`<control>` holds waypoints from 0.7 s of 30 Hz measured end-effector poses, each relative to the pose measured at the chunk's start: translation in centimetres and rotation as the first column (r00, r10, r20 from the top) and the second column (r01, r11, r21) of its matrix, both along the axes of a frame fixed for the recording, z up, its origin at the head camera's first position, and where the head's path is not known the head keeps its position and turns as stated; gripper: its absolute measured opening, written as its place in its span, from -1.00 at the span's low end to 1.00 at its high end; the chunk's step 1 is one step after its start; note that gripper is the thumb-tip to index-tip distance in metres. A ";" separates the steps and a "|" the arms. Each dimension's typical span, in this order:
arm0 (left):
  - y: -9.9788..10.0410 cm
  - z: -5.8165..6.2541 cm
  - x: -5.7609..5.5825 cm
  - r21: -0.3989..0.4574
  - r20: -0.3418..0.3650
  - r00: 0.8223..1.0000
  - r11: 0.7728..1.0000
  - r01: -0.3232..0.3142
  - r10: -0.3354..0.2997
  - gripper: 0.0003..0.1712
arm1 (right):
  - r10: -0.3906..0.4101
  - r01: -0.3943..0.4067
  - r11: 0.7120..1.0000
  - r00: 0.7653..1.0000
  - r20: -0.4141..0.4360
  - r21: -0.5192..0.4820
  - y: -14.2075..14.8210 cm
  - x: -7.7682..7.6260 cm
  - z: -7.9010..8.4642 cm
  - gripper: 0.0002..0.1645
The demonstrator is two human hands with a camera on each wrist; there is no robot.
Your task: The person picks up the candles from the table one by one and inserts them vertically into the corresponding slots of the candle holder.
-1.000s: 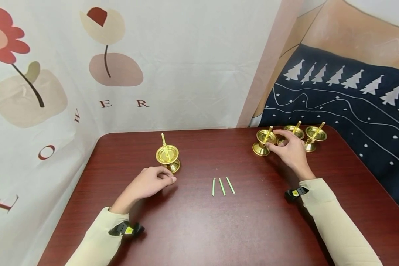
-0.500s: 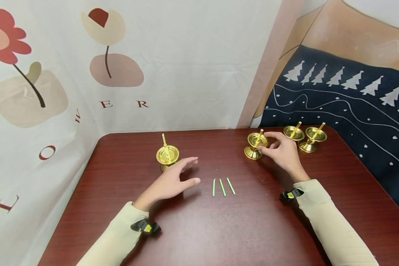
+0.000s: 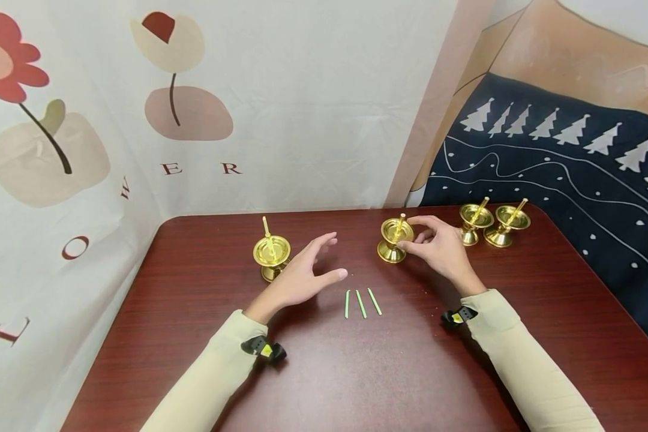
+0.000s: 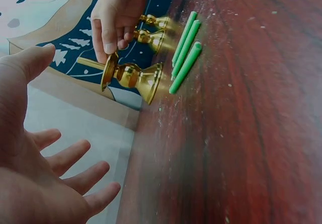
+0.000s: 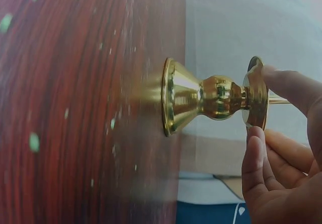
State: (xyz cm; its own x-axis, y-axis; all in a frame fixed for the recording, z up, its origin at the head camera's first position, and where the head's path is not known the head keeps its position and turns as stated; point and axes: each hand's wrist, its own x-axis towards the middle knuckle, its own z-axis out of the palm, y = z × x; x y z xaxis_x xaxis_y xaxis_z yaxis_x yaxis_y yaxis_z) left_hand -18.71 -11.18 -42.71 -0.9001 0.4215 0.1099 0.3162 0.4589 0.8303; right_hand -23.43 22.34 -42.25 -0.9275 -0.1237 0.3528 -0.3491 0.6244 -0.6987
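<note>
My right hand (image 3: pixel 441 247) pinches the dish rim of a brass candle holder (image 3: pixel 391 251), as the right wrist view shows with the same brass holder (image 5: pixel 219 97). The holder is upright, a thin gold rod rising from its dish. My left hand (image 3: pixel 301 273) is spread with its fingers apart, palm toward that holder, and holds nothing. Just behind the left hand stands another brass holder (image 3: pixel 272 251), its base partly hidden. Between the hands, nearer the front, lie three thin green candles (image 3: pixel 361 304) side by side, large in the left wrist view as green sticks (image 4: pixel 186 58).
Two more brass holders, one (image 3: pixel 470 235) beside the other (image 3: pixel 501 236), stand at the back right corner of the dark red table (image 3: pixel 356 384). A white printed cloth (image 3: pixel 302 120) and a navy tree-patterned cloth (image 3: pixel 545 162) hang behind the table.
My right hand has brought the brass candle holder leftward, away from the two at the corner. My left hand has moved right from the left holder, its fingers spreading. The green candles stay put.
</note>
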 end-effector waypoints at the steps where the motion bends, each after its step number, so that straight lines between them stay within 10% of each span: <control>1: 0.2 0.0 -0.1 0.004 0.002 1.000 1.000 -0.003 0.003 -0.02 | 0.006 -0.006 1.000 1.000 0.005 -0.003 -0.2 0.0 0.0 -0.38; 21: 1.4 -1.2 -1.9 0.049 0.009 1.000 0.999 -0.003 0.003 0.05 | 0.105 -0.105 0.993 0.994 0.005 -0.053 -4.3 0.4 0.4 -0.39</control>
State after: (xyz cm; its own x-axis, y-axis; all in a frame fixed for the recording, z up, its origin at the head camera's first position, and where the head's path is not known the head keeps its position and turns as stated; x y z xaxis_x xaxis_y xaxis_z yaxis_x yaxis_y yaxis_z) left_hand -20.59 -9.77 -43.95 -0.9023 0.4134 0.1225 0.3077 0.4185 0.8545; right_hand -22.99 17.99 -41.88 -0.9132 -0.2020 0.3539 -0.4050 0.5466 -0.7329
